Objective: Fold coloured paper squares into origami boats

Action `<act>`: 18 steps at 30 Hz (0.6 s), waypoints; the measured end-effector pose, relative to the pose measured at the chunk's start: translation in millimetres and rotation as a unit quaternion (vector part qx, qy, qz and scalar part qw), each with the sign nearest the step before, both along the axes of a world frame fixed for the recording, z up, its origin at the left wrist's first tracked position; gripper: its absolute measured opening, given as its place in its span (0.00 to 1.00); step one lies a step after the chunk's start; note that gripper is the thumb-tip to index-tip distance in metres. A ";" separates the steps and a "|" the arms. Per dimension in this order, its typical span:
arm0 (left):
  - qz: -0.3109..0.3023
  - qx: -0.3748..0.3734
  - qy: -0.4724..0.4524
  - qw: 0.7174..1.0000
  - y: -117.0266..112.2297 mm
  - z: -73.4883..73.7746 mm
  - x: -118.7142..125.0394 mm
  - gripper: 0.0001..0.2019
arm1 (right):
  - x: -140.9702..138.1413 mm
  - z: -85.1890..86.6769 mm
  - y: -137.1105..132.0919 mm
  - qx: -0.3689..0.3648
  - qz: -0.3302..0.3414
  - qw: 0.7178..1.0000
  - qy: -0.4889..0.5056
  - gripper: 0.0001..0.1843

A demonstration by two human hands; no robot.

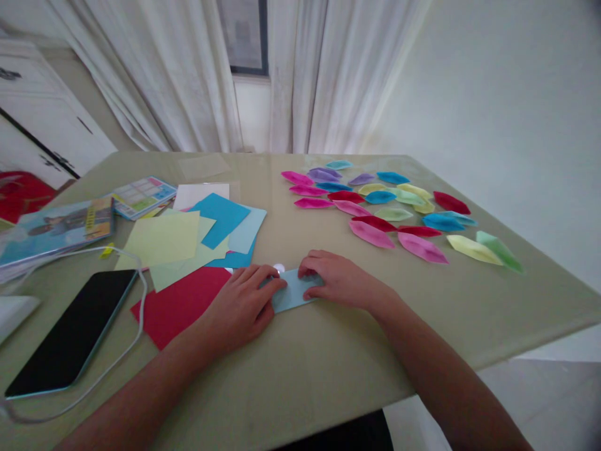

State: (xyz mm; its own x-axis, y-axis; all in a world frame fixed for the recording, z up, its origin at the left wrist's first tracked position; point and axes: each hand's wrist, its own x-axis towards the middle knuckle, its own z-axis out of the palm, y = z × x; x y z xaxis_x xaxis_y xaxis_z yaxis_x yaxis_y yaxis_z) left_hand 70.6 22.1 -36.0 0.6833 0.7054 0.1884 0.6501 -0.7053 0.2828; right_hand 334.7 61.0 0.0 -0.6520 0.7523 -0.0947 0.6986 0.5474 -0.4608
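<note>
A folded strip of light blue paper (292, 293) lies on the olive table (328, 363) near its front. My left hand (244, 307) rests on the strip's left end with its fingers curled and pressed down. The fingers of my right hand (335, 280) are bent and press on the strip's right end. Both hands pin the paper flat against the table. A small white round thing (278, 268) lies just behind the strip.
Several folded paper boats (389, 210) in many colours lie at the back right. Loose sheets lie left: red (181, 304), pale yellow (162, 241), blue (220, 216). A black phone (75, 332) with a white cable (134, 332) and booklets (56, 228) sit at the far left.
</note>
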 end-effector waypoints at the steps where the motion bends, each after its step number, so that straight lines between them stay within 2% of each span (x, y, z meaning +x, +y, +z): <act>1: -0.001 0.001 -0.001 1.000 -0.4 -0.2 -0.7 0.20 | 0.3 -0.1 0.9 -0.002 0.005 1.000 0.003 0.15; 4: -0.002 0.015 0.003 1.000 -1.4 -2.2 -2.1 0.22 | 0.2 0.2 2.4 -0.001 0.007 1.000 0.007 0.15; 10: 0.003 0.017 -0.011 1.000 -1.5 -4.3 -1.8 0.14 | -1.1 0.9 3.0 -0.011 0.001 1.000 0.009 0.14; 14: -0.004 -0.016 -0.017 1.000 0.1 -1.5 -3.4 0.15 | 0.2 1.1 4.8 -0.017 0.008 1.000 0.016 0.15; 18: -0.022 -0.013 0.006 1.000 1.2 2.6 -7.3 0.20 | 2.4 3.1 6.4 -0.029 0.017 0.999 0.020 0.13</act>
State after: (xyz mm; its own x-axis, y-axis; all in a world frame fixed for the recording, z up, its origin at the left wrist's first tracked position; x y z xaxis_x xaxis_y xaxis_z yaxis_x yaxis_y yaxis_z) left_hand 63.3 23.3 -33.3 0.7155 0.6797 0.1616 0.6225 -0.7252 0.2941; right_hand 337.0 67.4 3.1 -0.6817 0.7232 -0.1107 0.6603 0.5430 -0.5188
